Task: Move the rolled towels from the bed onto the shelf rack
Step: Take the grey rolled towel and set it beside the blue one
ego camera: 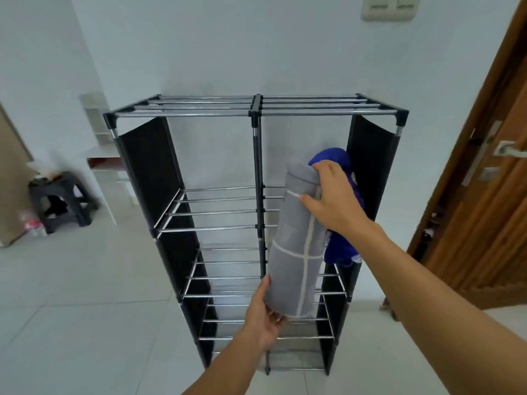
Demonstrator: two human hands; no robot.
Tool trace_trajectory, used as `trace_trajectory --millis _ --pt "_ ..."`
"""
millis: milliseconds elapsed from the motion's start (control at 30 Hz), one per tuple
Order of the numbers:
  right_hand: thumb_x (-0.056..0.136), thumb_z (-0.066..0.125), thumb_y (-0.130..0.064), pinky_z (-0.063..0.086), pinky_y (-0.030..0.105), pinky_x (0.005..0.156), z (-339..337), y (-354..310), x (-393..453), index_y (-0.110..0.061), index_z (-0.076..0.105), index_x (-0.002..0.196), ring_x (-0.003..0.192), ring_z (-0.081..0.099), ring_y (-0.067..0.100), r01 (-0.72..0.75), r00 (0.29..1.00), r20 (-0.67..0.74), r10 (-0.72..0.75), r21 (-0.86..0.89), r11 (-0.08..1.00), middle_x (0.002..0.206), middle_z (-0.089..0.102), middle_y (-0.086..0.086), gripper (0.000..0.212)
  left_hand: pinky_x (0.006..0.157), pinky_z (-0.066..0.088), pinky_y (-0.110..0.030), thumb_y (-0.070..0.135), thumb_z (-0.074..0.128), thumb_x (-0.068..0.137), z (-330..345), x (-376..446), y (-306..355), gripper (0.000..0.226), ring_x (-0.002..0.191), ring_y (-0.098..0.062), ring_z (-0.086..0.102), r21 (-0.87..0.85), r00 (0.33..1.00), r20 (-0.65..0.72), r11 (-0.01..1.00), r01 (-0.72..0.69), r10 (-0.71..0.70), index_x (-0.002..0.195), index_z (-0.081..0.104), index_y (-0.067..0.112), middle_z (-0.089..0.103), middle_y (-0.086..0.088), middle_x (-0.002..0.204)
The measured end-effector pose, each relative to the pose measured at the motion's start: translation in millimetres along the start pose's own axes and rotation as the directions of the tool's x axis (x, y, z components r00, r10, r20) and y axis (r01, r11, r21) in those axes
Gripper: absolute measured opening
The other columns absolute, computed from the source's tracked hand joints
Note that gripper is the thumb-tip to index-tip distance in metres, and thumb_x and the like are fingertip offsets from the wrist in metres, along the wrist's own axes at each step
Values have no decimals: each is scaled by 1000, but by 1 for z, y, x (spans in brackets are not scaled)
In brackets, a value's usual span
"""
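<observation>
A grey rolled towel (296, 246) with pale cross lines is held lengthwise in front of the right half of the black shelf rack (256, 109). My right hand (333, 198) grips its far end from above. My left hand (265, 312) cups its near end from below, fingers curled round it. A blue rolled towel (339, 163) lies on the rack's upper right shelf, partly hidden behind the grey towel and my right hand. The bed is out of view.
The rack stands against a white wall, its left shelves of metal bars (216, 212) bare. A wooden door (484, 195) with a metal handle is on the right. A dark plastic stool (60, 201) and a white side table (102, 158) stand at the left on the tiled floor.
</observation>
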State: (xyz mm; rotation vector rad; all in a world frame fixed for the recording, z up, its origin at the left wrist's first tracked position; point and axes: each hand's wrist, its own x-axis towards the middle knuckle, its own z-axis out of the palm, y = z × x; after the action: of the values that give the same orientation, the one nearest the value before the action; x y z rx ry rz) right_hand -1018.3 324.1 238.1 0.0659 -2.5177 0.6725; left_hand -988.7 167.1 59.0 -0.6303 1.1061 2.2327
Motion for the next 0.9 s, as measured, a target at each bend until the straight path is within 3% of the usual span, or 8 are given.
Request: trace_trajectory --millis 100,200,267,367,500,633,733,900 --pt "83 63 -13 29 28 104 26 17 27 -1 42 134 126 39 29 -80 997 10 79 42 996 136 44 15 57 81 54 -41 35 62 89 1 12 11 25 100 -32 60 -18 999 47 1000 -5 6 98 55 12 62 -17 110" --pt "82 62 -11 29 33 108 52 37 46 -2 39 137 130 37 31 -192 977 112 182 83 978 140 41 14 60 82 54 -40 29 60 91 -3 29 15 30 96 -31 61 -22 999 37 999 27 -27 110 54 6 64 -19 106" --pt "81 63 -11 28 36 112 70 51 49 -4 39 138 136 33 33 -201 967 175 187 67 977 143 37 14 63 73 57 -40 25 60 92 -5 40 11 36 95 -32 63 -25 998 26 998 49 -48 119 51 4 65 -20 107" --pt "79 65 -7 18 36 119 86 63 50 -10 35 141 146 16 28 -198 972 150 182 99 975 155 23 10 69 68 59 -40 24 60 91 -5 49 6 39 96 -32 65 -3 996 43 997 77 -77 123 51 3 66 -21 109" --pt "79 69 -13 28 32 109 97 65 32 -15 24 147 139 29 24 -354 935 101 339 264 897 153 25 8 82 87 54 -42 28 63 87 -2 50 0 39 98 -33 66 88 987 83 987 132 -139 117 56 5 69 -19 104" --pt "77 71 -40 35 53 109 116 66 -11 -18 12 150 135 36 31 -521 853 194 484 280 806 153 27 9 96 79 58 -37 29 61 87 3 44 3 33 87 -29 68 151 974 143 977 154 -175 112 58 8 70 -16 98" --pt "72 73 -47 39 53 106 116 66 -21 -18 8 150 133 38 33 -563 824 255 507 260 785 150 30 12 105 65 60 -33 32 64 79 4 41 9 45 73 -26 74 189 959 191 966 175 -211 116 57 8 75 -13 88" --pt "70 73 -47 44 51 99 111 68 -20 -26 5 147 122 45 35 -645 738 356 573 125 754 140 37 15 104 73 58 -37 22 73 75 7 41 13 45 83 -30 69 241 930 310 963 123 -197 116 56 17 71 -13 97"
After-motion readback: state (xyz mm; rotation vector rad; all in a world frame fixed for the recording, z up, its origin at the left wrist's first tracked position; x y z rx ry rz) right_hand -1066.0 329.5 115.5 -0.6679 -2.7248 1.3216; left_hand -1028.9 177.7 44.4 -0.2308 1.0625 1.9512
